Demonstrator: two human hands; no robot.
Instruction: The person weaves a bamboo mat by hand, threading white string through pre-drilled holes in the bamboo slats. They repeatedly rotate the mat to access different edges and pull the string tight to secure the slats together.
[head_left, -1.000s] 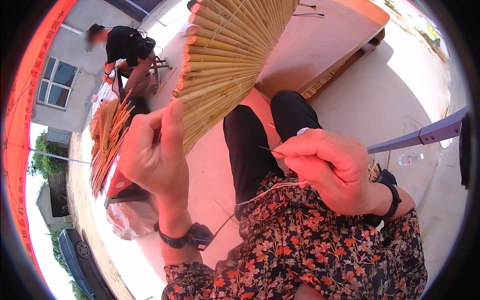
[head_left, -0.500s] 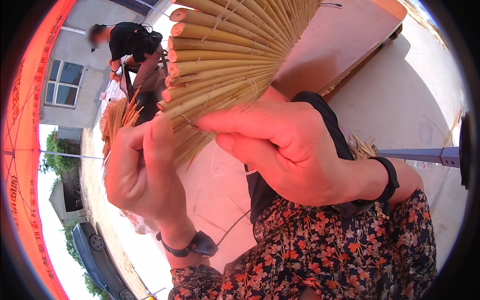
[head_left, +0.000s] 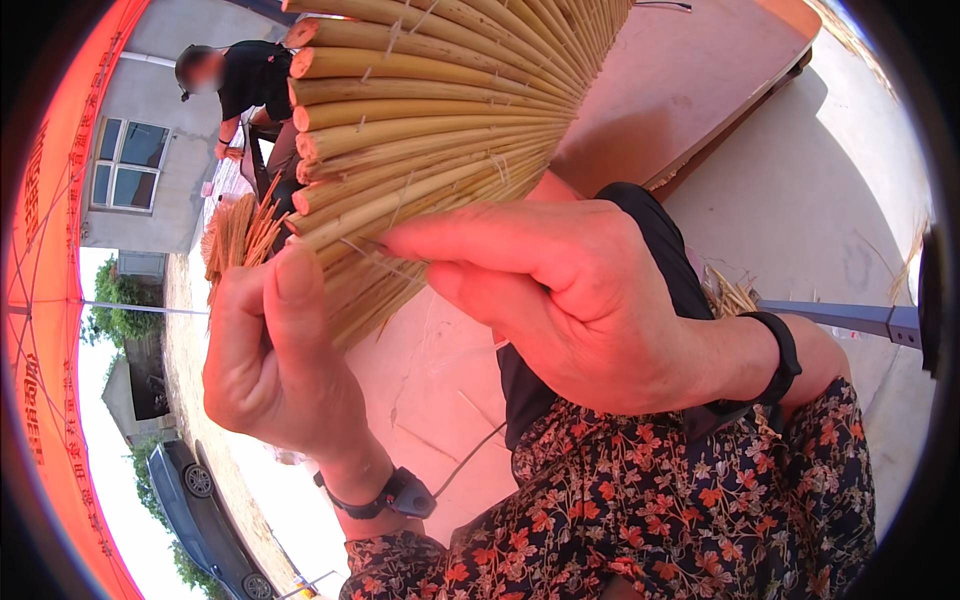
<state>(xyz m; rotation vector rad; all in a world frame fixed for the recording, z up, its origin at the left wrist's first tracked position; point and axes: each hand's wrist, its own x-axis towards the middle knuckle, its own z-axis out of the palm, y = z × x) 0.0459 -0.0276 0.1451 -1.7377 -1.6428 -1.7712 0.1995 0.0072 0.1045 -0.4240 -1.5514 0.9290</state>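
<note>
The left hand (head_left: 285,350) is closing its thumb and fingers on the near edge of a stick mat (head_left: 440,110), gripping it by the end of an outer stick. The mat is fanning up and away above both hands, its round stick ends pointing left, just over the left thumb. The right hand (head_left: 575,290) is reaching across to the mat's underside edge, right of the left hand; its forefinger is stretching straight with the thumb bending beneath, but whether they are pinching anything I cannot tell. Pale thread (head_left: 358,246) is showing on the sticks just beside that forefinger's tip. A dark band (head_left: 778,358) is circling the right wrist, and a small dark device (head_left: 410,495) is sitting on the left one. Beyond the left hand, a pile of sticks (head_left: 235,235) is lying near a co-worker (head_left: 258,80), who is bending forward. A flowered shirt (head_left: 640,480) is spreading below both hands.
</note>
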